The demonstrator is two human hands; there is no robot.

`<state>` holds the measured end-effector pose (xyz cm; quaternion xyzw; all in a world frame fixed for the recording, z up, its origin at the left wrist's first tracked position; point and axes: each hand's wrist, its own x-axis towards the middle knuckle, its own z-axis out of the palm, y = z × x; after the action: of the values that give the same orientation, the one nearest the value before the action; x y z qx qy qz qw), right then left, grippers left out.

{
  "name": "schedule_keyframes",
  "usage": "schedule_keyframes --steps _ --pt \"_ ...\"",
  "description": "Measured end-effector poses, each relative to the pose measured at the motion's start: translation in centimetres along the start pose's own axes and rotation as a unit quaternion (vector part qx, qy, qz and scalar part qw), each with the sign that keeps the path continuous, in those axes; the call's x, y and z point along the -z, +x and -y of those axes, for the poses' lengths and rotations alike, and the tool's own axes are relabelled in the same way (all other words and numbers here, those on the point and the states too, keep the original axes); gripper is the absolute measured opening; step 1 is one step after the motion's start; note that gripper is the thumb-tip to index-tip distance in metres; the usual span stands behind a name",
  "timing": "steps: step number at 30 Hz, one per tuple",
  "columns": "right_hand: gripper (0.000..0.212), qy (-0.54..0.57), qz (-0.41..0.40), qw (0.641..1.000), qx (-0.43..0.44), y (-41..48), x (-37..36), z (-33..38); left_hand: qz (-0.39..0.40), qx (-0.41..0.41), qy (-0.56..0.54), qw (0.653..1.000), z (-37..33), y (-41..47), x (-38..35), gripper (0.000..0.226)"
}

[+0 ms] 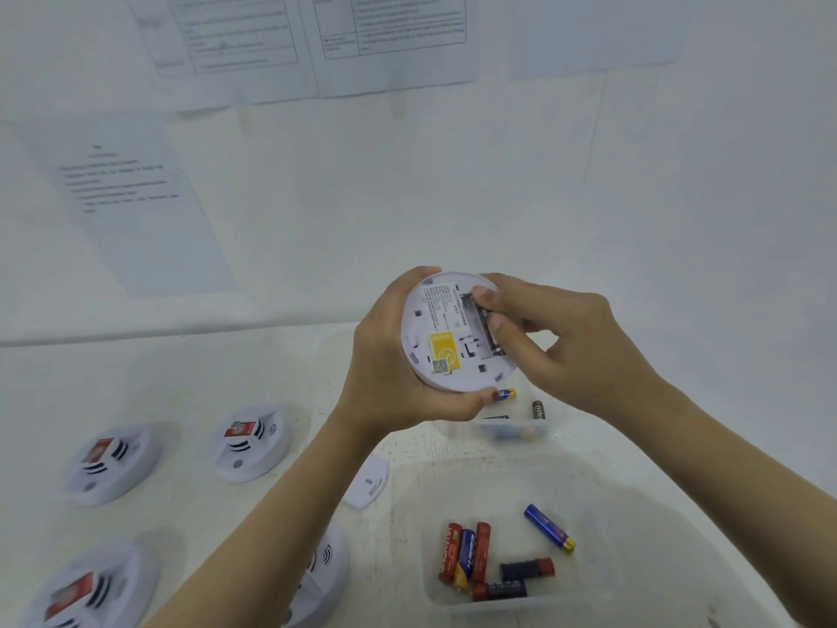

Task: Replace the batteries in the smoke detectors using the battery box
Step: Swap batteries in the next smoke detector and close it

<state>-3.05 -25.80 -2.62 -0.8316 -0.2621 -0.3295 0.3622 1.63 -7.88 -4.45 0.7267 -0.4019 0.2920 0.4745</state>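
head view: your left hand [394,378] cups a white detector [446,330] from its left edge, back side facing you, tilted up above the counter [281,369]. its open battery bay [482,321] sits on the right half, beside a yellow sticker [444,353] and a printed label. your right hand [561,342] reaches in from the right, fingertips [491,301] pinched narrow at the bay; whether they hold a battery you cannot tell from here. below your hands, a clear box [512,430] on the counter holds a few batteries, partly hidden. nearer to you, a second clear box [589,582] holds several loose batteries [466,555], red, blue and black, with one blue one [549,528] lying apart. a white cover [369,485] lies on the counter under your left forearm. four more detectors rest face up at the left: one [251,441], another [111,462], a third [86,591] at the lower edge, and one [324,568] partly hidden by your arm. printed sheets [136,192] hang on the wall.
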Motion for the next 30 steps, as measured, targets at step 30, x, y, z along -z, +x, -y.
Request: schedule_keyframes --steps 30 --pt "0.019 -0.419 0.47 0.746 -0.218 -1.4 -4.2 -7.8 0.026 0.15 0.048 0.987 4.2 -3.6 1.0 0.087"
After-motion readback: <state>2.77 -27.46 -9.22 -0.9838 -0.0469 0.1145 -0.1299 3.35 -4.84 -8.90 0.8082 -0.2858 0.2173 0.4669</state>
